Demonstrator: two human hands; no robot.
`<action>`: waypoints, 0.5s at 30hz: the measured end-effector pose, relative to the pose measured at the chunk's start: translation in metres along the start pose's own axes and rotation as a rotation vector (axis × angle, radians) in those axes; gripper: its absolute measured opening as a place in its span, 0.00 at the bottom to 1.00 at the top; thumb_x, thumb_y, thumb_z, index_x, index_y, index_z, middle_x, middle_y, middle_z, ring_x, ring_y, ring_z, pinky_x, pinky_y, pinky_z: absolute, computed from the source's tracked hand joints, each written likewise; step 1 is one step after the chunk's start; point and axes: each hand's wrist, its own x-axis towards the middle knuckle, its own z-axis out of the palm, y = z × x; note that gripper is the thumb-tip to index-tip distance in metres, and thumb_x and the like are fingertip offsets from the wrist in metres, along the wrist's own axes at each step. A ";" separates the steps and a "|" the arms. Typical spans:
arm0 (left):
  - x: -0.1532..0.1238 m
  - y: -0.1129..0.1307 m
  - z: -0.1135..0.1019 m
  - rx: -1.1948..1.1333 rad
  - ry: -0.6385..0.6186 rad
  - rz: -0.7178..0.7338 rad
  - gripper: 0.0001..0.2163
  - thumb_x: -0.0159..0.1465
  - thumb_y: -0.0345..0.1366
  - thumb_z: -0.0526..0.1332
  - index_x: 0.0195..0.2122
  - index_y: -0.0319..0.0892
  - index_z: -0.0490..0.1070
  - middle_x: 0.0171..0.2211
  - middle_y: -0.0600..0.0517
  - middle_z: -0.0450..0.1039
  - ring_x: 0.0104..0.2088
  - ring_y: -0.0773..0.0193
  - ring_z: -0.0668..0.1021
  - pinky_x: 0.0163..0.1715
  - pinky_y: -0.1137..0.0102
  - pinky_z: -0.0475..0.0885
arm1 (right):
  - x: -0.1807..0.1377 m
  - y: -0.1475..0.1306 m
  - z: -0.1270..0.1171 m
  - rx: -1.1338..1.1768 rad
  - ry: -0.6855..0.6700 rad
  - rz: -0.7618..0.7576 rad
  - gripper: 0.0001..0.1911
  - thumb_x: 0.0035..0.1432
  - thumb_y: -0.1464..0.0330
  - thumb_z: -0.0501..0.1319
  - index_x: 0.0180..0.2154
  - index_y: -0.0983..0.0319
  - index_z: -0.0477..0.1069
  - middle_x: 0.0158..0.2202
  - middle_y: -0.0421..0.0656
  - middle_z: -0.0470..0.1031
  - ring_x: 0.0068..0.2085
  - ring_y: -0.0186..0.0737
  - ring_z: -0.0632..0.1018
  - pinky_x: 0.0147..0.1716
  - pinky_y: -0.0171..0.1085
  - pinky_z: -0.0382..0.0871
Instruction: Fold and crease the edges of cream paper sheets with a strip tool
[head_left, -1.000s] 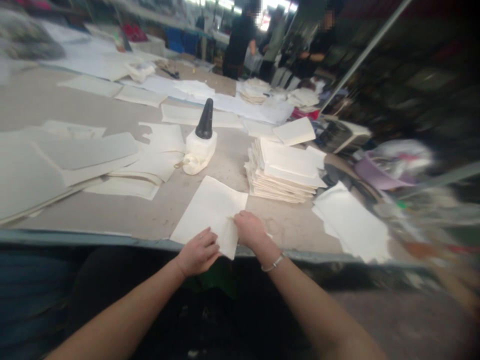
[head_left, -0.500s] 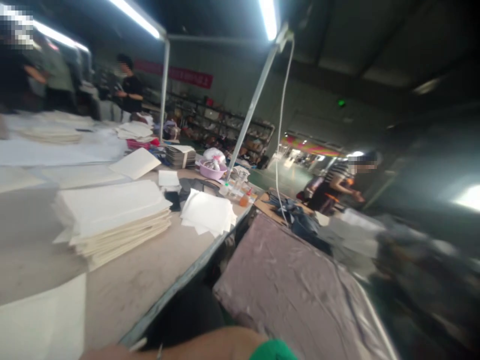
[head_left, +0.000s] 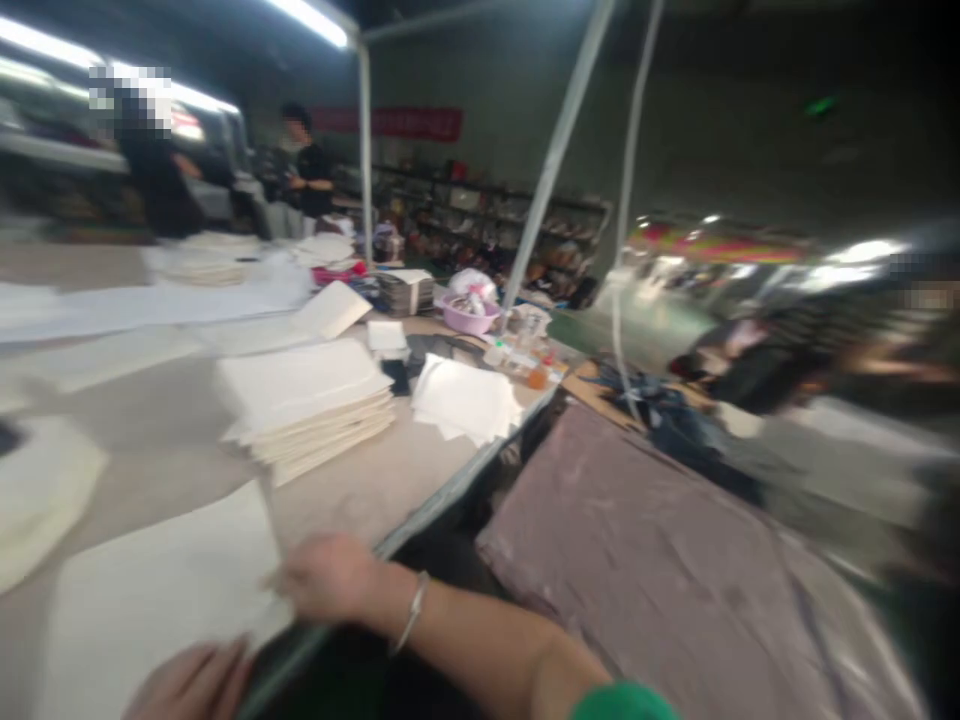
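A cream sheet (head_left: 161,590) lies flat on the table right in front of me, its material unclear. My right hand (head_left: 330,580), with a bracelet at the wrist and a green sleeve higher up, is closed at the sheet's right edge and seems to pinch it, though motion blurs the fingertips. Along the sheet's near edge my left hand (head_left: 191,680) rests with its fingers laid out on the surface; the lower frame edge cuts it off. Beyond them sits a thick stack of cream sheets (head_left: 315,400).
Loose white sheets (head_left: 465,395) lie near the table's right edge, with a purple basin (head_left: 469,315) and bottles (head_left: 536,375) behind. A mauve-covered surface (head_left: 660,540) stands across a dark gap. A rounded cream piece (head_left: 41,490) is at left. People stand farther off.
My view has swung left and down. Both hands now show at the near sheet; before, only my right forearm and part of a hand showed at the bottom edge.
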 end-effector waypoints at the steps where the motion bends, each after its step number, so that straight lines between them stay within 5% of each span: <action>1: -0.020 0.000 -0.019 0.082 -0.013 -0.091 0.05 0.64 0.36 0.58 0.38 0.42 0.71 0.34 0.49 0.71 0.33 0.63 0.74 0.33 0.66 0.73 | -0.001 0.000 -0.003 -0.010 0.013 0.030 0.10 0.61 0.64 0.57 0.39 0.58 0.75 0.38 0.41 0.78 0.39 0.39 0.76 0.35 0.33 0.68; 4: -0.055 0.013 -0.058 0.309 -0.054 -0.330 0.07 0.63 0.31 0.57 0.28 0.41 0.70 0.25 0.49 0.66 0.29 0.61 0.71 0.29 0.66 0.71 | -0.003 0.011 -0.010 -0.005 0.063 0.129 0.11 0.63 0.66 0.55 0.35 0.61 0.74 0.36 0.43 0.77 0.38 0.36 0.75 0.39 0.32 0.65; 6: -0.062 0.015 -0.070 0.263 -0.137 -0.342 0.07 0.63 0.30 0.56 0.29 0.40 0.71 0.28 0.48 0.68 0.32 0.60 0.72 0.32 0.65 0.72 | -0.001 0.023 -0.009 0.025 0.036 0.093 0.11 0.63 0.69 0.54 0.35 0.64 0.74 0.36 0.46 0.76 0.38 0.38 0.75 0.39 0.33 0.64; 11: -0.086 -0.004 -0.096 0.269 -0.194 -0.442 0.10 0.64 0.35 0.55 0.43 0.41 0.73 0.45 0.44 0.72 0.47 0.54 0.73 0.47 0.58 0.71 | -0.004 0.033 0.006 -0.017 -0.085 0.055 0.11 0.63 0.67 0.53 0.35 0.62 0.73 0.36 0.44 0.75 0.38 0.36 0.74 0.37 0.32 0.63; 15: -0.109 -0.013 -0.110 0.317 -0.338 -0.511 0.18 0.66 0.42 0.53 0.55 0.43 0.67 0.59 0.43 0.63 0.62 0.43 0.60 0.58 0.45 0.58 | 0.010 0.022 0.014 -0.125 -0.159 0.012 0.13 0.65 0.64 0.51 0.38 0.60 0.74 0.38 0.43 0.75 0.39 0.37 0.74 0.38 0.32 0.63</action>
